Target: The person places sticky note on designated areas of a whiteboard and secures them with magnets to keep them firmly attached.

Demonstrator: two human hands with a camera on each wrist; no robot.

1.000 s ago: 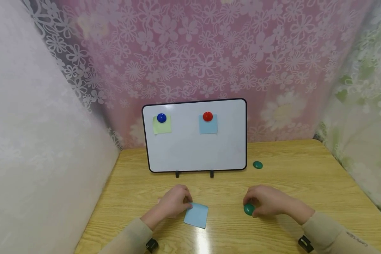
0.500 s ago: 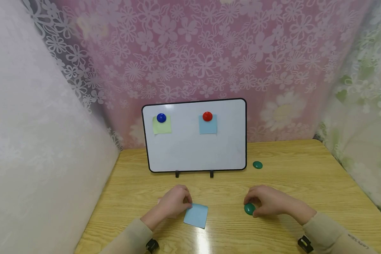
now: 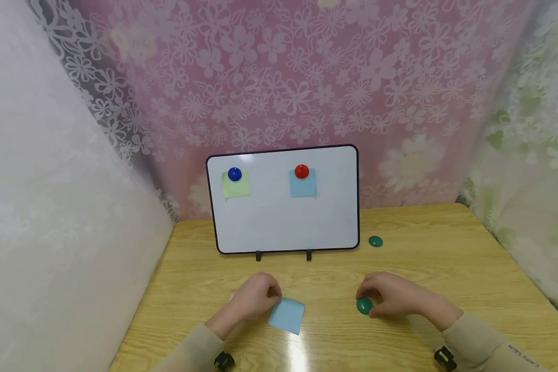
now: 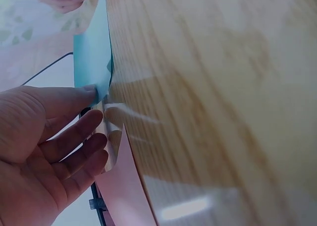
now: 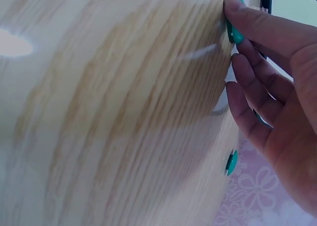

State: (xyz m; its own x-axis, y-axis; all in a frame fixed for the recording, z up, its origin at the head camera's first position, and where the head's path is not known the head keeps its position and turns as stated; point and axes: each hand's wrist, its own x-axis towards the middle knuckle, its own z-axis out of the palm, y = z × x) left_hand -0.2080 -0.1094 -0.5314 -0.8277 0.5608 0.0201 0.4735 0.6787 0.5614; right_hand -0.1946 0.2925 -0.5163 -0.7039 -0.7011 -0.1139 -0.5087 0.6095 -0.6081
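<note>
My left hand (image 3: 257, 295) pinches a blue sticky note (image 3: 287, 315) by its upper left corner, thumb on top, just over the table. Beneath that hand lies a pink sticky note (image 4: 126, 186), mostly hidden in the head view. To the right, my right hand (image 3: 392, 294) holds a round green magnet (image 3: 365, 306) between thumb and fingers, close to the tabletop. In the right wrist view the magnet (image 5: 237, 32) sits between thumb and index finger. Another green magnet (image 3: 375, 241) lies on the table farther back.
A whiteboard (image 3: 283, 222) stands on small black feet at the back. On it, a blue magnet (image 3: 234, 174) holds a green note (image 3: 236, 189) and a red magnet (image 3: 301, 171) holds a blue note (image 3: 303, 188). Curtains (image 3: 279, 77) enclose the wooden table (image 3: 335, 341).
Both hands stay nearly in place, with the same grips on the blue note and green magnet. The head view shifts very slightly.
</note>
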